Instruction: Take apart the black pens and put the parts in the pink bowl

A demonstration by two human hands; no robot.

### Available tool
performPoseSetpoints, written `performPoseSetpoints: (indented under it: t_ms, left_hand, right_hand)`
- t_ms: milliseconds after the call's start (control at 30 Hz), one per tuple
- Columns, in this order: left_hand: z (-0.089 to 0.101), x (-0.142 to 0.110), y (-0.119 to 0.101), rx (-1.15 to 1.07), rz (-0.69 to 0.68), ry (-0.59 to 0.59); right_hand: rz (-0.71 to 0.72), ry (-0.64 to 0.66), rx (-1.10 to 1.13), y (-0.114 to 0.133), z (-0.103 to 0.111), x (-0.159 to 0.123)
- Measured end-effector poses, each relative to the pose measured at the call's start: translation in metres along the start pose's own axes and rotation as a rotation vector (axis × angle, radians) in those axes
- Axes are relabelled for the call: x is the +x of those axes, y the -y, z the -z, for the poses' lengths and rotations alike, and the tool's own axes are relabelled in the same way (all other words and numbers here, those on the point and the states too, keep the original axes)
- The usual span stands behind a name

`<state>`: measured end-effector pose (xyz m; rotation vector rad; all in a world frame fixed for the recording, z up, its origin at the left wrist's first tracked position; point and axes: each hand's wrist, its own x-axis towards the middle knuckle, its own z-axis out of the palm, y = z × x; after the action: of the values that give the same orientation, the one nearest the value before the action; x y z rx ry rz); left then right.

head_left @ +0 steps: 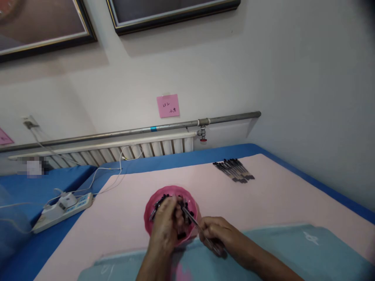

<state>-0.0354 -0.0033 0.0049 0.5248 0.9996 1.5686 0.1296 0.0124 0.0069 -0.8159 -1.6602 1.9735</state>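
A pale wall [293, 78] fills the upper part of the view, with two framed pictures [164, 8] hanging at its top. Below it stands a blue-topped table [175, 162], mostly covered by a pink sheet [123, 210]; a teal cloth [293, 242] lies across the near side. A white radiator [166, 147] runs behind the table under a metal pipe [125, 133]. At the left edge of the sheet sits a white power strip [77, 207] with plugs in it. The pink scalloped bowl [191, 197] stands near the middle of the near side, holding a jumble of dark-capped pens. The person's left hand [166, 218] reaches into it, and whether its fingers grip anything cannot be told. The right hand [215, 232], just outside the rim, pinches a slim pen [191, 218], tilted, its upper end over the bowl. Well apart, toward the far right, a row of pens [234, 169] lies side by side on the sheet. A pink note [168, 105] is stuck to the wall.
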Motion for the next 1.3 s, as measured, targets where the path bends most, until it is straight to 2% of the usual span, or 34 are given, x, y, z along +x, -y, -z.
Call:
performPoseSetpoints:
  t_ms: [100, 167, 233, 333, 433, 533, 600, 667, 733, 867, 967, 1100, 1300]
  left_hand:
    - [0.022, 0.010, -0.021, -0.022, -0.235, -0.249]
    - [0.037, 0.014, -0.033, -0.012, -0.335, -0.400]
    - [0.047, 0.017, -0.039, 0.062, -0.377, -0.482]
    - [0.050, 0.019, -0.033, 0.376, -0.283, -0.450]
    - [0.043, 0.020, -0.022, 0.715, -0.238, -0.392]
    - [0.041, 0.022, -0.016, 0.954, -0.283, -0.404]
    - [0.045, 0.024, -0.016, 1.033, -0.245, -0.401]
    - [0.051, 0.027, -0.016, 1.058, -0.197, -0.382]
    - [0.058, 0.030, -0.015, 1.081, -0.181, -0.357]
    - [0.063, 0.030, -0.014, 1.222, -0.217, -0.323]
    - [0.061, 0.026, -0.013, 1.319, -0.238, -0.331]
    - [0.057, 0.021, -0.011, 1.425, -0.259, -0.343]
    - [0.049, 0.015, -0.018, 1.392, -0.325, -0.377]
  right_hand:
    - [-0.039, 0.005, -0.057, 0.003, 0.007, -0.002]
    - [-0.033, -0.063, -0.079, 0.003, 0.010, -0.001]
    - [-0.017, -0.166, -0.105, 0.002, 0.011, 0.003]
    - [0.009, -0.312, -0.175, 0.000, 0.007, 0.015]
    - [0.090, -0.373, -0.327, -0.001, -0.004, 0.030]
    - [0.181, -0.339, -0.537, -0.004, -0.014, 0.043]
    - [0.253, -0.306, -0.645, -0.007, -0.012, 0.048]
    - [0.327, -0.371, -0.754, -0.009, 0.003, 0.051]
    - [0.383, -0.565, -0.909, -0.010, 0.030, 0.051]
    - [0.350, -0.831, -1.063, -0.009, 0.103, 0.049]
    - [0.310, -0.921, -1.185, -0.012, 0.143, 0.052]
    - [0.187, -0.930, -1.309, -0.019, 0.166, 0.065]
    - [-0.030, -0.883, -1.306, -0.014, 0.169, 0.069]
